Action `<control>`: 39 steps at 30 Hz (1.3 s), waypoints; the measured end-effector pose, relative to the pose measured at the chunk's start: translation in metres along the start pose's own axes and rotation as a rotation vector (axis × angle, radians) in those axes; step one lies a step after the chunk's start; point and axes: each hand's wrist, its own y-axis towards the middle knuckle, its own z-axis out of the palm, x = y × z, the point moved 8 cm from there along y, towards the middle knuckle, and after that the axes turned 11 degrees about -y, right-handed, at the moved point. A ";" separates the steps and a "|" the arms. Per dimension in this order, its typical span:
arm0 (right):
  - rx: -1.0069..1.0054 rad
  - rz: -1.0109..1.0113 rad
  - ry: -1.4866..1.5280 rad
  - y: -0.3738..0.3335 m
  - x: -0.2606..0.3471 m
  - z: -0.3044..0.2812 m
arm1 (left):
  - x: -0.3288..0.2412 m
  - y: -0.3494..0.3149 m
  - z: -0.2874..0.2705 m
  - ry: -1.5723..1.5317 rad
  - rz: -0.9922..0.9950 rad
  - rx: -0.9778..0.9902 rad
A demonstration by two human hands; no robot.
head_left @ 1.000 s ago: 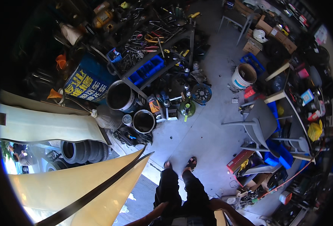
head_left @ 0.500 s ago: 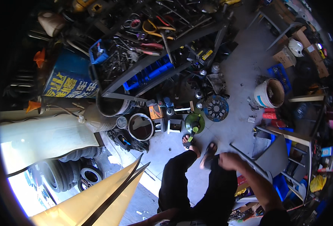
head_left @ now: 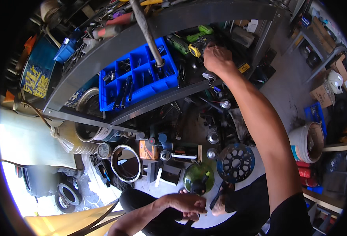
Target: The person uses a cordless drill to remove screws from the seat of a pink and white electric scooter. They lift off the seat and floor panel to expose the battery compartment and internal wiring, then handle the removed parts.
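Note:
My right arm stretches up to the shelf under the bench top. There my right hand [head_left: 218, 58] has its fingers curled round a black and yellow cordless power tool [head_left: 196, 48], partly hidden by the hand. Green power tools [head_left: 178, 42] lie just left of it. A small silver ratchet-like tool [head_left: 210, 77] rests below the wrist at the shelf edge. Over my lap, my left hand [head_left: 187, 204] is closed; what it holds, if anything, I cannot make out. Close beyond it stands a round green spray bottle [head_left: 199, 177] with a dark top.
A blue divided tray [head_left: 138, 78] of sockets sits on the shelf, with a hammer handle [head_left: 146, 33] hanging across it. Spray cans, a small box [head_left: 148, 149], a drain pan [head_left: 125, 163] and a perforated black disc [head_left: 235, 162] are on the floor. A white bucket [head_left: 305, 141] stands right.
My view has moved nearer the bench. My right hand has gone from beside my right knee up to the shelf and taken hold of the power tool. My left hand has come into view.

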 end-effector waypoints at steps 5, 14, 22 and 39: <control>0.068 -0.021 -0.057 0.008 -0.002 -0.001 | -0.047 -0.022 -0.074 -0.023 0.342 -0.320; -0.138 0.043 0.882 -0.186 -0.096 -0.051 | -0.055 -0.139 -0.150 -0.464 0.857 -0.890; 0.071 0.662 1.811 -0.354 -0.107 0.084 | -0.142 -0.150 -0.179 0.243 0.796 -1.336; 0.265 0.732 2.246 -0.355 -0.097 0.088 | -0.355 -0.038 -0.342 1.695 -0.348 -1.347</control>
